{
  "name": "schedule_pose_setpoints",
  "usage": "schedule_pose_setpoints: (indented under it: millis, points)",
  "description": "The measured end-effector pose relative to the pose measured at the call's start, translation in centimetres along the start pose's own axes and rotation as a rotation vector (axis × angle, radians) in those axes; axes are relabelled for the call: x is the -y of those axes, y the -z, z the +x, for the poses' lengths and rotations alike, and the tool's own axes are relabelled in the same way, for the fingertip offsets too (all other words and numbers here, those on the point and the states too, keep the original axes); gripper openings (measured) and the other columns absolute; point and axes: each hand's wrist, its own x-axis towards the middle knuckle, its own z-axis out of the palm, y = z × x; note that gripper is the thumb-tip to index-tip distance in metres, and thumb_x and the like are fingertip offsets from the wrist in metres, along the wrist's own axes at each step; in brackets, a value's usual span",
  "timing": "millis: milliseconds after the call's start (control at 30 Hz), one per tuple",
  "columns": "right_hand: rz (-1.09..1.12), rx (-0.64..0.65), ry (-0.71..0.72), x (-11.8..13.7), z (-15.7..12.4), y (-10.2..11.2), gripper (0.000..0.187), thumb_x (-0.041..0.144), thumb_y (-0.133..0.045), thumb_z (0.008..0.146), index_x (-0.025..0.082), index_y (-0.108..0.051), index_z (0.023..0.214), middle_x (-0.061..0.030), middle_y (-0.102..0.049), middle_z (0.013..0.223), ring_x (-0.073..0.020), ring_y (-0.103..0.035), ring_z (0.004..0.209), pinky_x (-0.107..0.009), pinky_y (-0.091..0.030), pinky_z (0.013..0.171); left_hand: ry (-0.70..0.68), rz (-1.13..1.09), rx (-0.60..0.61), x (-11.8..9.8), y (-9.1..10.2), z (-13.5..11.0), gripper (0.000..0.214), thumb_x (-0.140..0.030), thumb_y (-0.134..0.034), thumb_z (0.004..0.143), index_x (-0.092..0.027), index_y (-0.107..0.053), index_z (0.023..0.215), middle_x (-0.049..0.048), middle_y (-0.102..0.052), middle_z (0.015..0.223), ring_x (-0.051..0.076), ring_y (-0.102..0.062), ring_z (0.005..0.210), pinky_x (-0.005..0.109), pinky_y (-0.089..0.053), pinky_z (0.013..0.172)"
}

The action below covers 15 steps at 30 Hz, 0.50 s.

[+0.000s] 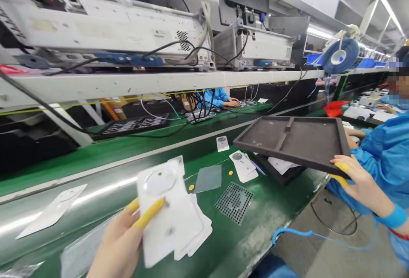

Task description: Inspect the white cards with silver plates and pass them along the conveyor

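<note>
White cards (174, 222) pinched in your left hand (121, 237) above the worktop (238, 246), dark tray (315, 141) gripped by your right hand (361, 182) over the near edge. Partway, seemingly: loose cards (243, 168) lie toward the far edge.

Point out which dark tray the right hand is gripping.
The upper tray, with a divider inside: the right hand grips its near corner. The lower tray, partly hidden by it, holds white cards.
</note>
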Motion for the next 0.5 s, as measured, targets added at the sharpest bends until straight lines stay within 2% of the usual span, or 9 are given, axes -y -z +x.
schedule_pose_setpoints:
  millis: [33, 133, 200, 267, 367, 433, 500]
  points:
    - [0.018, 0.014, 0.014, 0.6, -1.5, 0.5, 0.041, 0.015, -0.048, 0.084, 0.026, -0.052, 0.123, -0.0114, -0.065, 0.119, -0.0317, -0.059, 0.118, -0.062, -0.034, 0.110, -0.028, -0.004, 0.054, -1.4, -2.0, 0.1, 0.047, -0.019, -0.079, 0.052, -0.017, -0.063, 0.096, 0.0023, -0.076, 0.069, 0.024, -0.073, 0.057, 0.027, -0.057, 0.048]
    - [0.081, 0.038, 0.040, 2.7, -5.1, 1.2, 0.053, 0.011, -0.050, 0.083, 0.030, -0.047, 0.132, -0.0116, -0.065, 0.119, -0.0312, -0.061, 0.118, -0.062, -0.036, 0.110, -0.124, 0.063, 0.272, -4.1, -7.4, 0.8, 0.051, -0.024, -0.079, 0.061, -0.015, -0.061, 0.108, 0.0053, -0.077, 0.080, 0.020, -0.071, 0.057, 0.025, -0.056, 0.049]
    - [0.131, 0.044, 0.047, 4.4, -6.7, 1.2, 0.059, 0.011, -0.053, 0.084, 0.032, -0.043, 0.138, -0.0110, -0.066, 0.119, -0.0305, -0.062, 0.117, -0.061, -0.038, 0.110, -0.124, 0.133, 0.404, -4.5, -10.4, 1.7, 0.044, -0.023, -0.077, 0.066, -0.013, -0.064, 0.107, 0.0068, -0.076, 0.082, 0.018, -0.069, 0.056, 0.024, -0.054, 0.049]
    - [0.185, 0.045, 0.062, 6.1, -7.7, 0.8, 0.064, 0.009, -0.055, 0.084, 0.033, -0.040, 0.141, -0.0103, -0.067, 0.118, -0.0296, -0.062, 0.117, -0.059, -0.039, 0.110, -0.097, 0.217, 0.483, -4.1, -12.5, 2.7, 0.034, -0.019, -0.075, 0.071, -0.010, -0.066, 0.102, 0.0079, -0.075, 0.078, 0.018, -0.067, 0.054, 0.026, -0.053, 0.049]
    - [0.258, 0.038, 0.115, 7.8, -8.8, -0.1, 0.064, 0.006, -0.055, 0.084, 0.029, -0.041, 0.142, -0.0104, -0.069, 0.117, -0.0272, -0.062, 0.118, -0.053, -0.041, 0.111, -0.065, 0.381, 0.464, -2.4, -13.5, 4.6, 0.023, -0.018, -0.068, 0.082, -0.010, -0.064, 0.103, 0.0047, -0.071, 0.079, 0.015, -0.066, 0.059, 0.027, -0.054, 0.054]
    - [0.294, 0.025, 0.155, 8.4, -9.3, -0.9, 0.059, 0.005, -0.054, 0.084, 0.024, -0.044, 0.139, -0.0102, -0.070, 0.114, -0.0246, -0.062, 0.118, -0.048, -0.042, 0.112, -0.052, 0.505, 0.381, -1.0, -12.4, 5.8, 0.021, -0.024, -0.063, 0.089, -0.013, -0.062, 0.107, 0.0033, -0.069, 0.088, 0.014, -0.066, 0.067, 0.029, -0.056, 0.061]
    - [0.319, 0.016, 0.188, 8.8, -9.3, -1.6, 0.052, 0.003, -0.052, 0.085, 0.020, -0.049, 0.134, -0.0103, -0.070, 0.114, -0.0220, -0.062, 0.119, -0.043, -0.041, 0.113, -0.057, 0.630, 0.282, 0.4, -10.3, 6.5, 0.022, -0.028, -0.061, 0.091, -0.014, -0.062, 0.108, 0.0038, -0.067, 0.096, 0.015, -0.066, 0.076, 0.033, -0.056, 0.068]
